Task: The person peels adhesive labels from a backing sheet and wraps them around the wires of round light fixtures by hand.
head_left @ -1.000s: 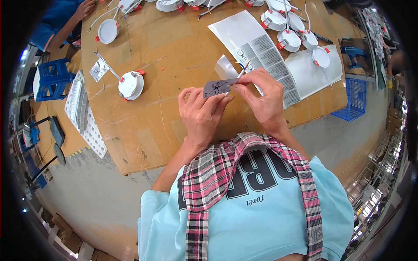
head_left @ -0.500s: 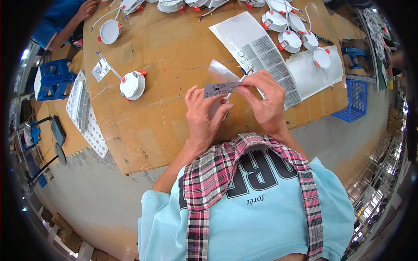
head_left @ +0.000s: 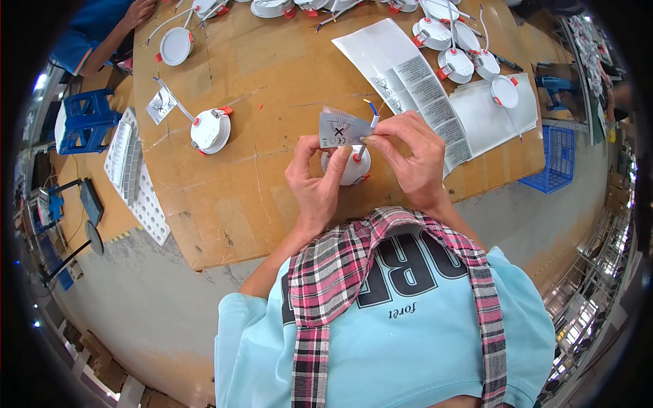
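Note:
A silver printed label point(head_left: 339, 129) is wrapped round a white cable, its free part standing out to the left. My left hand point(head_left: 314, 178) pinches that free part between thumb and fingers. At the label's other end, my right hand point(head_left: 413, 153) grips the cable point(head_left: 375, 121), whose blue and yellow wire ends stick out above. The cable leads down to a round white downlight point(head_left: 355, 171) with red clips, resting on the table below my hands and partly hidden by my left hand. To the left lies another labelled downlight point(head_left: 211, 131).
A label sheet point(head_left: 416, 85) lies ahead of my right hand. Several downlights point(head_left: 454, 64) sit at the back right and along the far edge. White sheets point(head_left: 486, 126) lie under one. A co-worker's arm point(head_left: 109, 51) rests at the far left; a blue crate point(head_left: 554, 160) stands right of the table.
The label's raised flap has come down, and its two parts now lie together to the left of the cable. My left hand has shifted slightly, and more of the downlight below shows.

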Tool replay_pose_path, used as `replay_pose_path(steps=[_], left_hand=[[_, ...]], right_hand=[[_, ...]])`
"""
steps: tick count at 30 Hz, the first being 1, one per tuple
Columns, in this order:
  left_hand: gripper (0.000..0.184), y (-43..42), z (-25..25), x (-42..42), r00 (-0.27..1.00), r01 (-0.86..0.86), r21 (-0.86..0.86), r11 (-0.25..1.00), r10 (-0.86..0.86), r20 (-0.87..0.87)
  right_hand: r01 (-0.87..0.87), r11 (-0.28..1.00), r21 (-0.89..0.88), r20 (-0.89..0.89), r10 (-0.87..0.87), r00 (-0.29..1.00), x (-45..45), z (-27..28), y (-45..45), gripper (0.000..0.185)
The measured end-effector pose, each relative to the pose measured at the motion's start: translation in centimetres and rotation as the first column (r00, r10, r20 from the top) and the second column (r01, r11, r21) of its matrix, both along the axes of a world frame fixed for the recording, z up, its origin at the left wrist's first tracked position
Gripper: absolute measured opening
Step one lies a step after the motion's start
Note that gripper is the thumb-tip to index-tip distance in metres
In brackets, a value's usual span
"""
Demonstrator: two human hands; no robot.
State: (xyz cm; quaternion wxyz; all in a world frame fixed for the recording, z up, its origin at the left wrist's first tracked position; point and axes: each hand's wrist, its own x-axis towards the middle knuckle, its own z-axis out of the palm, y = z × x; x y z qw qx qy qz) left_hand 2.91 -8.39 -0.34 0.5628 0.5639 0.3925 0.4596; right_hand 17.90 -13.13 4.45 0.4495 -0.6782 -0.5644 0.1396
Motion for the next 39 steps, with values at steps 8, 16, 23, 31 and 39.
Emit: replay_pose_path(steps=[8,16,23,31,39], left_hand=[[0.008,0.8,-0.7,-0.1,0.994,-0.024,-0.14,0.99,0.039,0.104],[0.008,1.5,-1.1,0.3,0.959,-0.011,-0.136,0.991,0.049,0.28],[0.008,1.4,-1.1,0.0,0.912,0.086,-0.295,0.952,0.044,0.408],[0.007,1.1,-1.1,0.1,0.923,0.037,-0.278,0.96,0.074,0.377],[0.008,0.8,-0.8,0.0,0.935,0.004,-0.304,0.953,0.104,0.338]], right_hand=[[-0.013,1.0,-0.011,-0.009,0.013,1.0,-0.2,0.0,0.1,0.013],[-0.018,0.999,-0.035,-0.046,0.016,0.999,-0.3,-0.1,0.1,0.012],[-0.028,0.997,-0.072,-0.085,0.022,0.996,-0.5,-0.2,0.1,0.013],[-0.027,0.996,-0.088,-0.127,0.016,0.992,-0.9,-0.3,0.1,0.01],[-0.054,0.993,-0.109,-0.174,0.034,0.984,-1.4,-0.3,0.0,0.01]])
